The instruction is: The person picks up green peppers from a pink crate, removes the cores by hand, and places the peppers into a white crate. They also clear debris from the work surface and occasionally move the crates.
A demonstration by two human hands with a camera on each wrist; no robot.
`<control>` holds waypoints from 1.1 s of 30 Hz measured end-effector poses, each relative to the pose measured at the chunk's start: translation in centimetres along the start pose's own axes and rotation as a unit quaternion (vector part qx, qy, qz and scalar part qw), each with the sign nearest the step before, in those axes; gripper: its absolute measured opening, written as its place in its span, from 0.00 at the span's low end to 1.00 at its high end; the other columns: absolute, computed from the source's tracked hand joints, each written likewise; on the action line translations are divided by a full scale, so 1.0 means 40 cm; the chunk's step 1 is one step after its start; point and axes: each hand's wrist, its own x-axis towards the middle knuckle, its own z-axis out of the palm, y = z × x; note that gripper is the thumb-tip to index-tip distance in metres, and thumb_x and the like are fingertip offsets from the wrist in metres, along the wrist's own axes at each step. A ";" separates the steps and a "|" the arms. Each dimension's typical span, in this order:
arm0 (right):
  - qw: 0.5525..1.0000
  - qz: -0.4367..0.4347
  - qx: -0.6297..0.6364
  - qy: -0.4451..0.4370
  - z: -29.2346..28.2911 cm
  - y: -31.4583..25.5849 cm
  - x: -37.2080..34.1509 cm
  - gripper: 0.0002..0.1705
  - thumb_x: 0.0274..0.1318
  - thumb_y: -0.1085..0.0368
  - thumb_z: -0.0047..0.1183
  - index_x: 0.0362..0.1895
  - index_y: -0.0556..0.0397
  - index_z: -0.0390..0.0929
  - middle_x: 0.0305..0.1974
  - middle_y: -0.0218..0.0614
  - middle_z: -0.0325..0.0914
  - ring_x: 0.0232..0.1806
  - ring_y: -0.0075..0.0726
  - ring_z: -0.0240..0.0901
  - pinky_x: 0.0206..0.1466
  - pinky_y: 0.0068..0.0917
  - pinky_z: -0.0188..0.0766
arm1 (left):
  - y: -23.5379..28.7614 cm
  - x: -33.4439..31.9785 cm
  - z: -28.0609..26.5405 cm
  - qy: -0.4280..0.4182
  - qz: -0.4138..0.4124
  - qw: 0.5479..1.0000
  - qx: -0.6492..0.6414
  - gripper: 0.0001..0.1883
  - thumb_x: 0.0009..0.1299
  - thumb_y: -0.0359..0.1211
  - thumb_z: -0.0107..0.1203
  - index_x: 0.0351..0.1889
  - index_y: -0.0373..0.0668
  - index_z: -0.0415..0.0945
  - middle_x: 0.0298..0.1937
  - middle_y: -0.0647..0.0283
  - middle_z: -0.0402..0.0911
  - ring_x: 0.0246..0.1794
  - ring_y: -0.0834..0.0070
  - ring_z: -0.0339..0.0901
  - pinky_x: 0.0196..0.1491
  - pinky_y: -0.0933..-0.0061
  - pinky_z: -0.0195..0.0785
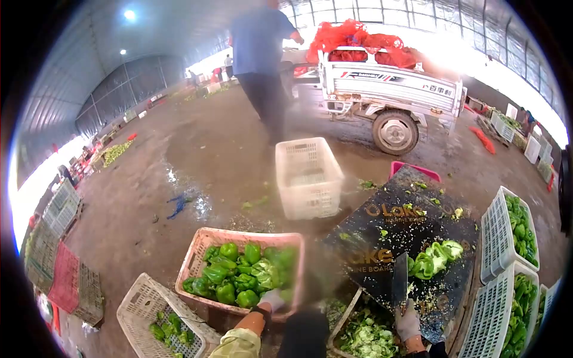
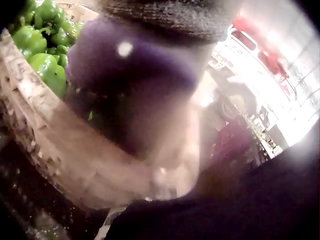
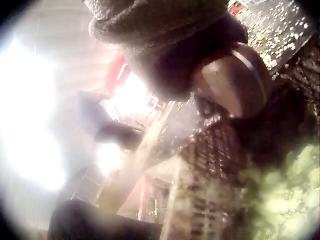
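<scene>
In the head view, my gloved left hand point(image 1: 273, 299) reaches over the front right edge of a pink crate point(image 1: 190, 262) holding green peppers point(image 1: 225, 293). In the left wrist view that hand point(image 2: 132, 80) is blurred beside the crate wall point(image 2: 65, 142), and its fingers cannot be made out. My gloved right hand point(image 1: 408, 323) grips a cleaver point(image 1: 400, 280) by its handle, the blade upright at the left of cut peppers point(image 1: 434, 260) on a black board point(image 1: 373, 238). The rounded handle end point(image 3: 232, 82) sticks out below the right hand point(image 3: 170, 65) in the right wrist view.
A crate of pepper scraps point(image 1: 365, 334) stands below the board's front edge. Crates of peppers point(image 1: 498, 238) line the right side. Beyond the board are a white crate point(image 1: 310, 194), a walking person point(image 1: 259, 53) and a cargo tricycle point(image 1: 388, 86). Another crate point(image 1: 134, 304) stands at the left.
</scene>
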 end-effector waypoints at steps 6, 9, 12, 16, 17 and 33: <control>0.998 -0.014 -0.063 0.007 0.022 0.011 -0.005 0.23 0.53 0.57 0.54 0.48 0.57 0.66 0.28 0.47 0.77 0.32 0.56 0.75 0.34 0.45 0.70 | -0.074 0.029 0.043 0.117 -0.021 0.991 -0.062 0.27 0.51 0.42 0.64 0.47 0.38 0.77 0.43 0.49 0.81 0.44 0.58 0.78 0.47 0.64 0.71; 0.997 -0.007 -0.072 -0.014 0.008 -0.016 -0.009 0.22 0.53 0.58 0.53 0.48 0.57 0.65 0.28 0.48 0.77 0.31 0.57 0.75 0.34 0.46 0.70 | -0.028 -0.040 -0.071 0.106 -0.032 0.974 -0.197 0.33 0.51 0.39 0.69 0.54 0.36 0.72 0.32 0.57 0.81 0.24 0.76 0.77 0.27 0.75 0.73; 0.997 -0.028 -0.065 -0.017 0.013 -0.018 -0.008 0.22 0.55 0.58 0.50 0.50 0.56 0.65 0.31 0.50 0.78 0.33 0.59 0.75 0.36 0.50 0.70 | 0.022 -0.031 -0.169 0.135 0.120 0.963 -0.198 0.29 0.55 0.35 0.68 0.54 0.36 0.72 0.38 0.60 0.81 0.30 0.77 0.78 0.31 0.77 0.75; 0.997 -0.018 -0.069 -0.017 0.018 0.000 0.003 0.31 0.58 0.53 0.49 0.61 0.57 0.61 0.34 0.56 0.77 0.36 0.64 0.73 0.40 0.53 0.68 | 0.273 -0.119 -0.263 0.031 0.255 0.902 -0.347 0.29 0.57 0.30 0.66 0.57 0.37 0.69 0.44 0.61 0.80 0.38 0.76 0.78 0.36 0.76 0.76; 0.997 0.007 -0.061 -0.041 -0.012 -0.035 -0.007 0.29 0.59 0.54 0.48 0.60 0.58 0.62 0.38 0.59 0.76 0.39 0.66 0.72 0.42 0.53 0.68 | 0.349 -0.148 -0.279 -0.001 0.300 0.886 -0.353 0.32 0.57 0.28 0.66 0.60 0.37 0.66 0.45 0.60 0.80 0.39 0.75 0.79 0.38 0.77 0.76; 0.998 0.038 0.042 0.003 0.042 0.044 -0.015 0.26 0.58 0.56 0.51 0.54 0.60 0.65 0.36 0.52 0.79 0.36 0.57 0.76 0.38 0.45 0.71 | 0.582 -0.031 0.182 0.108 0.407 0.899 -0.122 0.22 0.52 0.22 0.61 0.47 0.41 0.74 0.61 0.57 0.70 0.57 0.57 0.70 0.57 0.66 0.67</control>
